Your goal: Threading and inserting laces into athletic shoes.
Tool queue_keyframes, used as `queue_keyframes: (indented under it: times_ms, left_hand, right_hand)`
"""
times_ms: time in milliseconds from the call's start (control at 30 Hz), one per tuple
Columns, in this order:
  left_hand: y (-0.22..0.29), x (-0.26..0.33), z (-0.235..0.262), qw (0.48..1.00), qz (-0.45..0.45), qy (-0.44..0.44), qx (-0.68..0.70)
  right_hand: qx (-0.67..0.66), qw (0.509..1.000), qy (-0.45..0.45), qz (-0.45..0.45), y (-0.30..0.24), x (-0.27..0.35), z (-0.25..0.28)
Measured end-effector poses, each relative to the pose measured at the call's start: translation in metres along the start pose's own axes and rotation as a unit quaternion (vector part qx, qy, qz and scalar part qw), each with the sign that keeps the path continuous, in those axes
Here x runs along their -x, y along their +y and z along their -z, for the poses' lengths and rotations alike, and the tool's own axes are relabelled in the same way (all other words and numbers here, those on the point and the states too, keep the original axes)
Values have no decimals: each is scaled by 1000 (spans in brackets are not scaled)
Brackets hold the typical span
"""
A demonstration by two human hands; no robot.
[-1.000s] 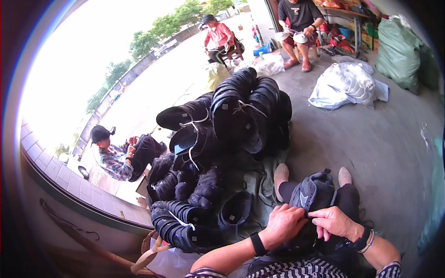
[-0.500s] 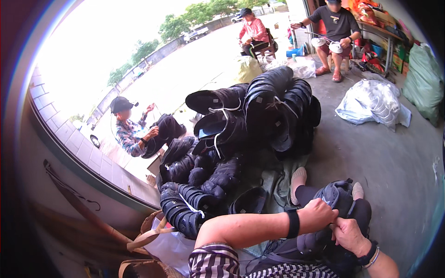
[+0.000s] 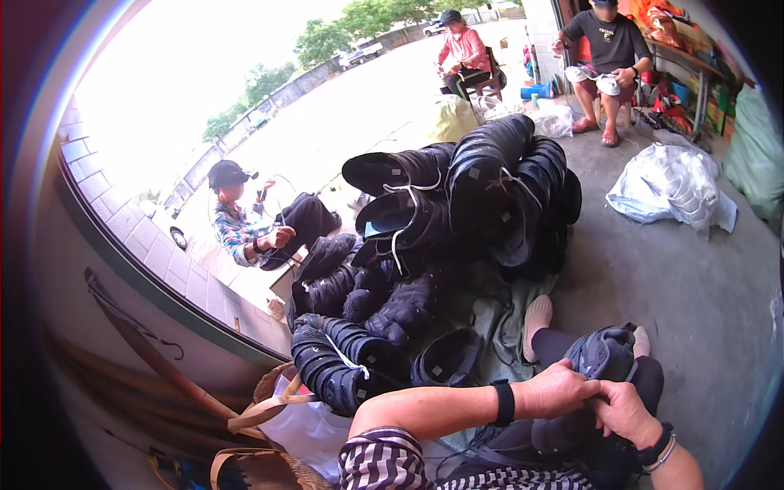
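My left hand (image 3: 558, 390) and my right hand (image 3: 626, 415) meet over my lap, fingers pinched together and their tips touching or nearly so. Whatever is between the fingertips is too small or hidden to make out. Just beyond them, between my knees, rests a dark grey padded piece (image 3: 603, 353) that looks like a shoe upper. More dark material lies beneath my hands, partly covered by my forearms. In front of me are piled nested stacks of similar black pieces (image 3: 490, 163), some tied with white cord. One loose black piece (image 3: 446, 358) lies by the nearest stacks.
A woven basket (image 3: 269, 469) and white plastic bag (image 3: 306, 433) are at my lower left. A white bundle (image 3: 665, 184) and green sack (image 3: 753, 155) stand on the right. One person (image 3: 253, 220) sits left; two others (image 3: 465, 57) sit farther back, one handling white round pieces (image 3: 592, 79).
The view has swung slightly left. My left hand has turned from a fist to a straighter pinch, staying against my right hand. The grey piece shows more fully beyond them.
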State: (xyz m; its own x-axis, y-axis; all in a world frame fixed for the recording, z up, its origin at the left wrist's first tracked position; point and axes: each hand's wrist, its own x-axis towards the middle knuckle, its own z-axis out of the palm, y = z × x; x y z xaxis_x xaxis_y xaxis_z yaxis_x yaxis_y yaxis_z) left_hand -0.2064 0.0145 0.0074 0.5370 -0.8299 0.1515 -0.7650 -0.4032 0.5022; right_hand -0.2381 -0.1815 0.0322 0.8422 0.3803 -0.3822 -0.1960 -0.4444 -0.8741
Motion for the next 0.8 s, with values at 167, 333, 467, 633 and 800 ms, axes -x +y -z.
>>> queue_keyframes:
  times_ms: [167, 333, 467, 633, 800]
  left_hand:
    - [-11, 0, -5, 997, -53, 44, 40]
    - [-16, -2, -4, 994, -75, 68, 38]
    - [-21, -6, -4, 995, -61, 46, 66]
    - [-20, -8, -8, 993, -84, 44, 73]
    - [-7, -4, -4, 996, -53, 64, 28]
  right_hand:
    - [318, 921, 39, 223, 3, -11, 6]
    - [436, 844, 87, 299, -5, -10, 28]
    - [323, 894, 147, 273, -26, -33, 58]
    - [130, 981, 74, 125, -4, -47, 64]
    - [26, 984, 98, 148, 3, -35, 57]
